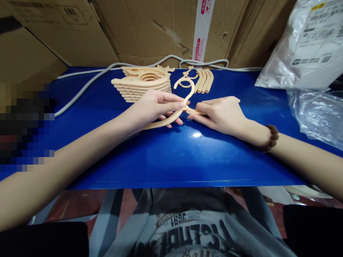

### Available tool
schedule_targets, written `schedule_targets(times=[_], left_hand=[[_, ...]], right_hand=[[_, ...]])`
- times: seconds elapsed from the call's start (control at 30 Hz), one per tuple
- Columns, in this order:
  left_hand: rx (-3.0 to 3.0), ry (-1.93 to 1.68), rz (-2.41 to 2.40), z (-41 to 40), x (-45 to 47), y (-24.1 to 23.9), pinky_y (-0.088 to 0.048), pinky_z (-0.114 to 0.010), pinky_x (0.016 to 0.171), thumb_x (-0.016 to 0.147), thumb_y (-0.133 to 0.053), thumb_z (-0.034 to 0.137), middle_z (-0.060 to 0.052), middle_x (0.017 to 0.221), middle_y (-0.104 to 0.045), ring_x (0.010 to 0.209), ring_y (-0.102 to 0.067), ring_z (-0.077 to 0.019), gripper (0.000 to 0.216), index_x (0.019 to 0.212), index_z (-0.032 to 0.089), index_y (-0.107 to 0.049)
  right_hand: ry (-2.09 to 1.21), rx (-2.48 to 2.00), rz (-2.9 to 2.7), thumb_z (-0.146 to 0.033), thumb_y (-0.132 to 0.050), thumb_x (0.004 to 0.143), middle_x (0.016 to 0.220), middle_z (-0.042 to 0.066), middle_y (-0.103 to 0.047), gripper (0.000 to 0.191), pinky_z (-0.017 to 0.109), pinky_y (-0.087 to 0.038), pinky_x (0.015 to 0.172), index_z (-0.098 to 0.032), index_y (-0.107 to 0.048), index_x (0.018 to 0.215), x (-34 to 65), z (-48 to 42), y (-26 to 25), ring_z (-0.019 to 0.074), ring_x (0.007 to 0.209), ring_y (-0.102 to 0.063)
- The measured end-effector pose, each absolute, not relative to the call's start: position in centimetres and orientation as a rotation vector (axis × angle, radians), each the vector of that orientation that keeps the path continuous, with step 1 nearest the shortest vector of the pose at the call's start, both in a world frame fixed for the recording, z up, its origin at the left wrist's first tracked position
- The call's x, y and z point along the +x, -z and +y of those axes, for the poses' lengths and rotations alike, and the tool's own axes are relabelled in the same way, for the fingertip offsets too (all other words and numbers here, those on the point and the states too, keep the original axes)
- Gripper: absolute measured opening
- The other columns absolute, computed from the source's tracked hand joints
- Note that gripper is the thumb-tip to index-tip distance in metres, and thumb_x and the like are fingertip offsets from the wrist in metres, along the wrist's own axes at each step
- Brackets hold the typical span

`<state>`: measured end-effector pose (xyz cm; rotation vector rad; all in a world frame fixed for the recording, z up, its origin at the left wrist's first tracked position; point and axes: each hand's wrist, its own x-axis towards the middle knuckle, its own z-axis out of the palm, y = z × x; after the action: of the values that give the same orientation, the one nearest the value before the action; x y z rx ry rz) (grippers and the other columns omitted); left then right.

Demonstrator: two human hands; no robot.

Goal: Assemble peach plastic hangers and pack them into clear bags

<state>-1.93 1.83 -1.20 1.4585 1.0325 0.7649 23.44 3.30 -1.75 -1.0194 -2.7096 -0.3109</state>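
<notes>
A cream plastic clothes hanger (190, 92) is held between both hands above the blue table, its hook curving up and to the left. My left hand (158, 105) pinches it near the base of the hook, and one curved arm runs down to the left under that hand. My right hand (221, 113) closes around the other arm, most of which its fingers hide. Behind my left hand lies a stack of cream hangers (142, 85). Several loose curved hanger arms (205, 81) lie side by side behind the right hand, with loose hook pieces (187, 74) to their left.
A white cable (93, 84) runs along the back of the blue table (174, 160). Cardboard boxes (150, 32) stand behind it. At the right are a white plastic parcel bag (300, 53) and clear plastic wrap (316, 110).
</notes>
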Motion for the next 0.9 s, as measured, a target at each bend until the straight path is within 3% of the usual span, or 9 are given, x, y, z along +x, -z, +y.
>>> schedule_targets(times=[0.33,0.67,0.9], left_hand=[[1.317,-0.701,1.05,1.2,-1.5,0.6,-0.06,-0.016,0.049,0.095,-0.082,0.026,-0.003,0.091,-0.084,0.072,-0.083,-0.0176,0.017,0.11,0.019,-0.081],[1.439,-0.674,0.995,1.8,-1.8,0.1,-0.057,-0.016,0.046,0.093,-0.076,0.019,-0.002,0.083,-0.079,0.071,-0.08,-0.0166,0.008,0.099,0.018,-0.071],[1.629,-0.643,0.979,1.7,-2.0,-0.3,-0.061,-0.02,0.052,0.093,-0.076,0.025,-0.006,0.096,-0.081,0.078,-0.082,-0.0186,0.014,0.102,0.018,-0.069]], right_hand=[[0.362,-0.885,-2.647,-0.068,-0.021,0.118,0.075,0.006,-0.067,0.076,0.032,-0.025,0.065,-0.016,-0.07,0.09,23.6,3.6,2.2,0.017,0.069,-0.055],[0.398,-0.76,-2.686,-0.07,-0.018,0.117,0.077,0.006,-0.068,0.08,0.032,-0.03,0.066,-0.016,-0.068,0.087,23.6,3.8,2.3,0.0165,0.071,-0.059],[0.446,-0.774,-2.692,-0.07,-0.014,0.117,0.071,0.005,-0.066,0.085,0.033,-0.024,0.062,-0.015,-0.071,0.088,23.8,3.6,2.4,0.0161,0.067,-0.061]])
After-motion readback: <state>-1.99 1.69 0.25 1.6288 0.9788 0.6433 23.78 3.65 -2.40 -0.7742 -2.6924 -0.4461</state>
